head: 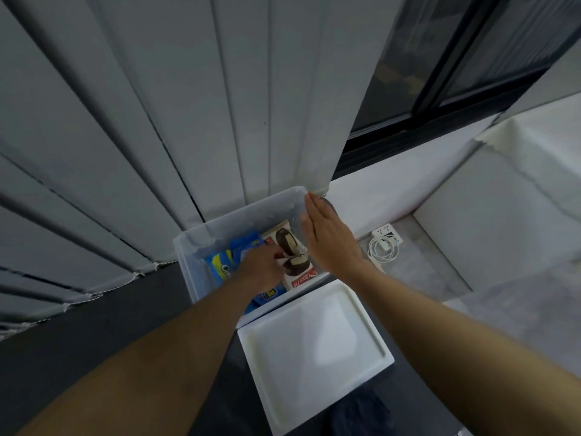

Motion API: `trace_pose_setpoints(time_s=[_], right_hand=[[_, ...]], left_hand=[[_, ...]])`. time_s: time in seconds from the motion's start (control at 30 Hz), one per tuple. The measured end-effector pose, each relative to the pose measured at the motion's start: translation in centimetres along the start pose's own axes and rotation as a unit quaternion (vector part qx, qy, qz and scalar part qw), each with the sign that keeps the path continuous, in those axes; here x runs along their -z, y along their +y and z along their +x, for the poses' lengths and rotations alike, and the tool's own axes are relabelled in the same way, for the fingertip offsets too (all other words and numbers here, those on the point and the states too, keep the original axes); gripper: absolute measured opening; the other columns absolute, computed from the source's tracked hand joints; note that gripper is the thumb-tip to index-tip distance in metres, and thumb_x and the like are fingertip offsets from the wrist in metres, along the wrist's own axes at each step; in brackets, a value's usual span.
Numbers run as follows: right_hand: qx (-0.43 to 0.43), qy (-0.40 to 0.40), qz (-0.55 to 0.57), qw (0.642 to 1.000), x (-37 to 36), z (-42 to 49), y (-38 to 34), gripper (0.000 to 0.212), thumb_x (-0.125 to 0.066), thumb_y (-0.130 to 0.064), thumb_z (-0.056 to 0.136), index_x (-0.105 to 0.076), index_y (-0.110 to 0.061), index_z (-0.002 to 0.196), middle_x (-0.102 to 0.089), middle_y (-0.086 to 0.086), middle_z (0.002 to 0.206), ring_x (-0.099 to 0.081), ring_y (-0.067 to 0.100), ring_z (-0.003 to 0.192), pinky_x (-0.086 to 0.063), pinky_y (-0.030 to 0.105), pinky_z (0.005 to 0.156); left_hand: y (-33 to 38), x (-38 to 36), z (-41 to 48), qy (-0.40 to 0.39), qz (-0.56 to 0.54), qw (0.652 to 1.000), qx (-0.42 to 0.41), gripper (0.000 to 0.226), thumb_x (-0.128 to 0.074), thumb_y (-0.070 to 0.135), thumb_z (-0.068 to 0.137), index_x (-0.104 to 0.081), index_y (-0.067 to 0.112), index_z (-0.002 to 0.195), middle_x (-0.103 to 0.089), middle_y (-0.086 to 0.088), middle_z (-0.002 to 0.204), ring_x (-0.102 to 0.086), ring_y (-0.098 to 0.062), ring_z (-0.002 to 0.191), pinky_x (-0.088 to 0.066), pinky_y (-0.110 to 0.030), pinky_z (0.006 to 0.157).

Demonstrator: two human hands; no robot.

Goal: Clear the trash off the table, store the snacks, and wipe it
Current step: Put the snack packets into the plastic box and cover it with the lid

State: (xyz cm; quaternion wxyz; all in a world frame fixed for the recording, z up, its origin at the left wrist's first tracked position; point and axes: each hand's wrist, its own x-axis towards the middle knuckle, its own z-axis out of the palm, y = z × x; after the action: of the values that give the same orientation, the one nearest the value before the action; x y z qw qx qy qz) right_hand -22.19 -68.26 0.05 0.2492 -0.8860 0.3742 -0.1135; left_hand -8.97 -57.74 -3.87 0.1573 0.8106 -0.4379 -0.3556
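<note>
Snacks (292, 247) lie in the bin (239, 215); left hand (261, 269) reaches in, fingers' grip unclear; right hand (330, 237) flat by the rim, fingers together.

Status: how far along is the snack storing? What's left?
Done: blue snack packs and a Choco Pie box lie inside the clear bin. In hand: left hand is down among them, grip unclear; right hand is flat at the bin's right edge. Left: the lid is off, lying in front of the bin. Table isn't in view, so trash and wiping can't be judged.
</note>
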Motion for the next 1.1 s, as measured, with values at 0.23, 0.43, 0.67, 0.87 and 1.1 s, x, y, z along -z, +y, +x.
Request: trace_pose_setpoints(time_s=[0.23, 0.43, 0.67, 0.87, 1.1], right_hand=[[-0.001, -0.003, -0.015, 1.000, -0.5, 0.2, 0.3, 0.065, -0.011, -0.049, 0.104, -0.016, -0.014, 0.158, -0.021, 0.002, 0.164, -0.017, 0.015, 0.151, -0.023, 0.038, 0.122], [-0.007, -0.006, -0.025, 1.000, -0.5, 0.2, 0.2, 0.062, -0.013, -0.047, 0.105, -0.014, -0.015, 0.158, -0.017, 0.000, 0.165, -0.014, 0.013, 0.151, -0.019, 0.035, 0.123], [-0.005, -0.004, -0.034, 0.999, -0.7, 0.3, 0.3, 0.060, -0.015, -0.047, 0.106, -0.012, -0.018, 0.158, -0.014, -0.003, 0.165, -0.012, 0.013, 0.152, -0.018, 0.032, 0.122], [-0.014, -0.016, -0.030, 0.999, -0.6, 0.2, 0.1, 0.059, -0.019, -0.043, 0.106, -0.012, -0.017, 0.158, -0.015, 0.000, 0.165, -0.014, 0.017, 0.152, -0.025, 0.041, 0.121], [0.002, -0.030, -0.107, 0.994, 0.0, 0.0, -0.9, 0.066, -0.026, -0.049, 0.103, -0.012, -0.011, 0.155, -0.018, 0.009, 0.163, -0.016, 0.027, 0.150, -0.027, 0.051, 0.119]], left_hand=[[-0.5, -0.4, 1.2, 0.001, 0.314, 0.949, -0.040, 0.083, -0.039, 0.064, 0.093, -0.002, 0.025, 0.157, -0.004, -0.003, 0.165, -0.001, -0.029, 0.151, -0.010, -0.047, 0.121], [-1.0, -1.0, 2.1, -0.037, 0.328, 0.944, -0.020, 0.085, -0.027, 0.070, 0.093, 0.005, 0.024, 0.157, 0.008, -0.001, 0.165, 0.009, -0.027, 0.152, -0.001, -0.050, 0.122], [-1.0, -1.0, 1.9, -0.039, 0.336, 0.941, -0.023, 0.083, -0.024, 0.069, 0.094, 0.006, 0.024, 0.157, 0.008, -0.002, 0.165, 0.010, -0.028, 0.151, 0.001, -0.049, 0.121], [-1.4, 1.0, 0.6, -0.043, 0.319, 0.946, -0.039, 0.066, -0.019, 0.052, 0.102, 0.004, 0.024, 0.157, 0.013, -0.002, 0.165, 0.012, -0.025, 0.151, 0.003, -0.047, 0.122], [-2.0, 5.3, -3.1, 0.009, 0.310, 0.949, -0.053, 0.061, -0.020, 0.043, 0.103, -0.001, 0.022, 0.158, -0.001, -0.004, 0.165, -0.003, -0.024, 0.152, -0.007, -0.048, 0.121]])
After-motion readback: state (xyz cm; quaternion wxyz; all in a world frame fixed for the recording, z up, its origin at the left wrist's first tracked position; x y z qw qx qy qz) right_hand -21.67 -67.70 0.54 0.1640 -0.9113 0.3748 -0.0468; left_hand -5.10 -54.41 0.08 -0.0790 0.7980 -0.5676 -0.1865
